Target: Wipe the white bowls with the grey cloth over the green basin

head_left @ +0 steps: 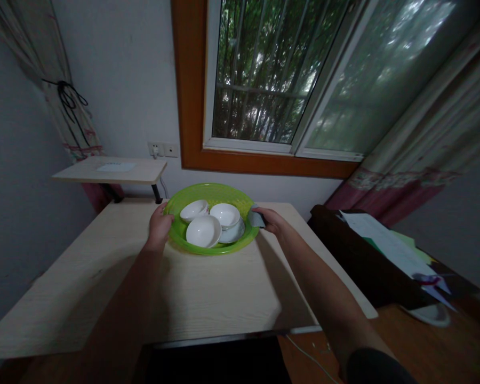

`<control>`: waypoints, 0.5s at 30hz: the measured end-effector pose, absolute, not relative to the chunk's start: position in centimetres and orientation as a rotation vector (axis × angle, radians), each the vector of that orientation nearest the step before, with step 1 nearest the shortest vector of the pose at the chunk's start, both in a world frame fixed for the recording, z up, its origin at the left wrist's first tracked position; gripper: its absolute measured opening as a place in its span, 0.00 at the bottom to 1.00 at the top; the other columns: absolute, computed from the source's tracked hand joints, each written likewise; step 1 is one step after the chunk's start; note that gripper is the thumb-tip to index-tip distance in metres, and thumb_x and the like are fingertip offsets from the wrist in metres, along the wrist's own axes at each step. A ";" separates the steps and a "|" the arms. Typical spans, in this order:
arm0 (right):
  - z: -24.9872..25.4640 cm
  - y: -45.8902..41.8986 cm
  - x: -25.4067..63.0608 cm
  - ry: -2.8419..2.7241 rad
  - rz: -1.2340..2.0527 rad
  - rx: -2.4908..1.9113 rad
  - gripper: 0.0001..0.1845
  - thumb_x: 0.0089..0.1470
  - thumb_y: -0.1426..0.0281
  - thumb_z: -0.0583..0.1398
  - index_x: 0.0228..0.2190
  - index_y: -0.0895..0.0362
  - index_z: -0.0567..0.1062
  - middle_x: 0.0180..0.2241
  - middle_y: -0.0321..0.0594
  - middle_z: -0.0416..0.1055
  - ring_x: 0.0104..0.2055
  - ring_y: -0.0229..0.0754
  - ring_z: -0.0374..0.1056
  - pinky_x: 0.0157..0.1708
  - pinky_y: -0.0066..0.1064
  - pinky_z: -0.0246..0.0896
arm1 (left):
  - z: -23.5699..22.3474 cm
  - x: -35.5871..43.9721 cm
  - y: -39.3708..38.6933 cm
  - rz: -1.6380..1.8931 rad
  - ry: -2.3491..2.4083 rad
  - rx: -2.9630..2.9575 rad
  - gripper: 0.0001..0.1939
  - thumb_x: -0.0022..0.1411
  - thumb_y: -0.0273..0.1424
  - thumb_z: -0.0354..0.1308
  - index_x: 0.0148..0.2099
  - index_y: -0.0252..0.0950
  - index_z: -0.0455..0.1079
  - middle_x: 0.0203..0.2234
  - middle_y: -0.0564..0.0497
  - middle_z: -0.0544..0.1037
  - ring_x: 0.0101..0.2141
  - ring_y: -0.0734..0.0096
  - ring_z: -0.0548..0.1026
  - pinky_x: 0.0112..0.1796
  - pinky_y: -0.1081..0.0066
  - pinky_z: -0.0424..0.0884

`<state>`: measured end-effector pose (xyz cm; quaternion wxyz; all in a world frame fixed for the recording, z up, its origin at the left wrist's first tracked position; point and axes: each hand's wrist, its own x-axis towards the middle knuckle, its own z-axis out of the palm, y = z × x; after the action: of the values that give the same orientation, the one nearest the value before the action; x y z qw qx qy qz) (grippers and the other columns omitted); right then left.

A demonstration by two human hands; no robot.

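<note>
A round bright green plastic basin [210, 251] is at the far side of the wooden table. Three white bowls are in it: a left one [193, 211], a right one [225, 215] and a front one [204, 231], the left one tilted. Under the right bowl lies a white plate [232, 233], partly covered. My left hand [160, 226] is closed on the basin's left rim. At the right rim my right hand [270, 220] is closed on a grey cloth-like piece [256, 217]; whether its fingers also grip the rim is hard to see.
The pale wooden table [212, 298] carries a small raised shelf [140, 173] at its back left. Behind it are a wall socket [156, 149] and a window [272, 80]. To the right, a dark brown piece of furniture [344, 250] holds papers [378, 234].
</note>
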<state>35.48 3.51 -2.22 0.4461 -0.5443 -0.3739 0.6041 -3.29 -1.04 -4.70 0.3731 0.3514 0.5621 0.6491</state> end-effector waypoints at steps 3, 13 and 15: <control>-1.9 5.3 35.0 -0.925 1.491 -1.382 0.03 0.57 0.74 0.63 0.32 0.59 0.79 0.28 0.42 0.82 0.27 0.42 0.77 0.32 0.29 0.76 | -4.5 -3.2 -1.1 1.659 1.467 0.888 0.40 0.43 0.17 0.56 0.61 0.35 0.73 0.48 0.43 0.83 0.40 0.60 0.82 0.34 0.72 0.76; -2.3 3.3 35.8 -0.999 1.445 -1.377 0.03 0.53 0.74 0.67 0.29 0.59 0.78 0.28 0.43 0.82 0.26 0.41 0.75 0.30 0.28 0.74 | -5.3 -3.3 -0.6 1.668 1.490 0.918 0.37 0.44 0.19 0.57 0.60 0.36 0.75 0.44 0.45 0.84 0.38 0.60 0.82 0.35 0.68 0.77; -2.8 1.9 36.0 -1.012 1.450 -1.361 0.03 0.53 0.75 0.67 0.30 0.60 0.78 0.29 0.44 0.82 0.26 0.41 0.75 0.29 0.28 0.74 | -5.6 -3.4 -0.4 1.690 1.477 0.919 0.39 0.44 0.19 0.57 0.61 0.36 0.74 0.46 0.44 0.83 0.38 0.61 0.82 0.35 0.69 0.77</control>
<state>36.05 1.90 -2.77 0.4395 -0.5479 -0.4075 0.5837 -3.39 -0.45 -5.63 0.3505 0.3550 0.5705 0.6524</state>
